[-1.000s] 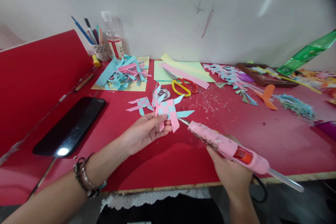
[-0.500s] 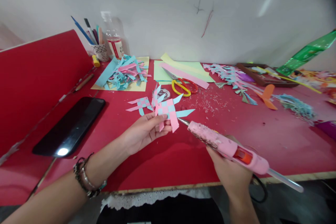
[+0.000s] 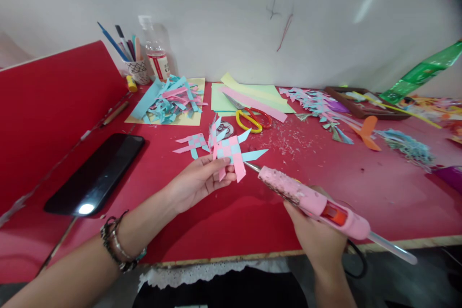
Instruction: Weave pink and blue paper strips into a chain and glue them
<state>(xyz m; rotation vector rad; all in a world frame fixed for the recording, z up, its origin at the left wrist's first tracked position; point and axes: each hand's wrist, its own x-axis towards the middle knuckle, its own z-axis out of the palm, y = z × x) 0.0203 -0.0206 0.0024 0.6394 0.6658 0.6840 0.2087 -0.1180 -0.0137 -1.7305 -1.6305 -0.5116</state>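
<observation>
Between thumb and fingers, my left hand (image 3: 202,178) pinches a woven pink and blue paper fish (image 3: 229,151) with loose strip ends sticking out. My right hand (image 3: 317,236) is wrapped round a pink hot glue gun (image 3: 299,192); a clear glue stick (image 3: 393,248) juts from its back end. The gun's metal nozzle lies close to the right edge of the woven paper; whether they touch I cannot tell. A smaller woven piece (image 3: 197,141) rests on the red table just behind my left hand.
Scissors (image 3: 249,120) lie on paper sheets (image 3: 224,101) behind my hands. Cut strips (image 3: 173,101) are heaped at back left, near a pen cup (image 3: 138,71) and a bottle (image 3: 157,57). A phone (image 3: 96,173) sits left; paper garlands (image 3: 310,101), a tray (image 3: 353,106) and a green bottle (image 3: 418,74) are right.
</observation>
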